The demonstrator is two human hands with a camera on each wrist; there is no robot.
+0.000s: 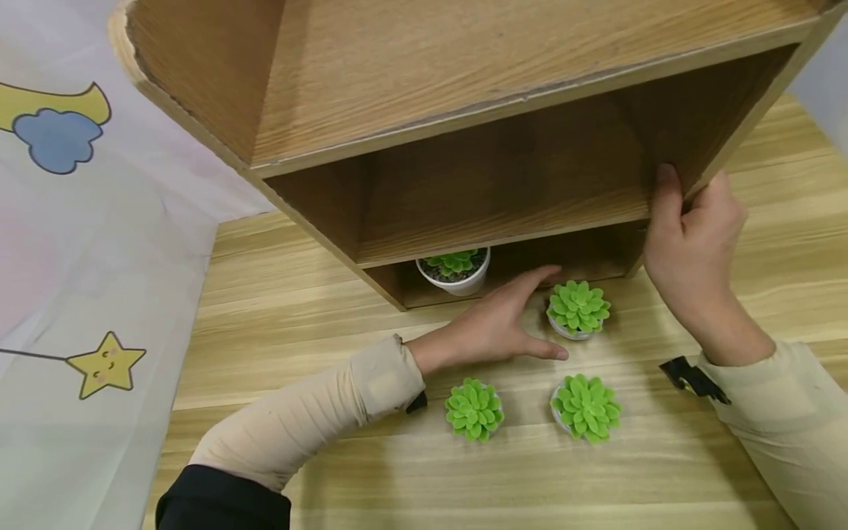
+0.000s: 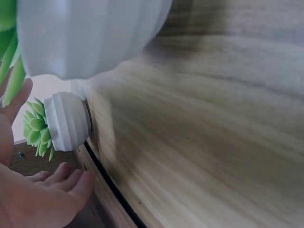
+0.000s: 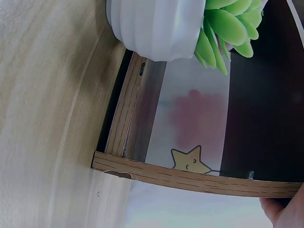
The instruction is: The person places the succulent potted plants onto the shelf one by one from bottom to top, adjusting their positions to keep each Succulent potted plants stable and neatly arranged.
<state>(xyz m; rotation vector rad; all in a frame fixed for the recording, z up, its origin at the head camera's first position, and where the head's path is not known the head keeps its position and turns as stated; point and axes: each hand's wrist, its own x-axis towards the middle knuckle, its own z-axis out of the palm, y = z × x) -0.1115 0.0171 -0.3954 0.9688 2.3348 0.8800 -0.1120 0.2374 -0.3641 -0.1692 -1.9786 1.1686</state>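
Observation:
My left hand (image 1: 493,324) reaches toward a small green potted succulent (image 1: 578,308) in front of the wooden shelf (image 1: 530,158). Its thumb and fingers are spread on either side of that plant, with a gap showing. In the left wrist view, the fingers (image 2: 61,180) lie beside a ribbed white pot (image 2: 70,121). My right hand (image 1: 695,254) grips the shelf's right side panel, thumb on the inner face and fingers round the outside. Another potted succulent (image 1: 457,271) stands in the bottom compartment at the left, its top partly hidden by the board above.
Two more succulents, one on the left (image 1: 474,409) and one on the right (image 1: 586,407), stand on the wood-grain table (image 1: 371,471) nearer me. A pale wall covering (image 1: 79,258) with star and cloud drawings hangs at the left. The shelf's upper boards overhang the bottom compartment.

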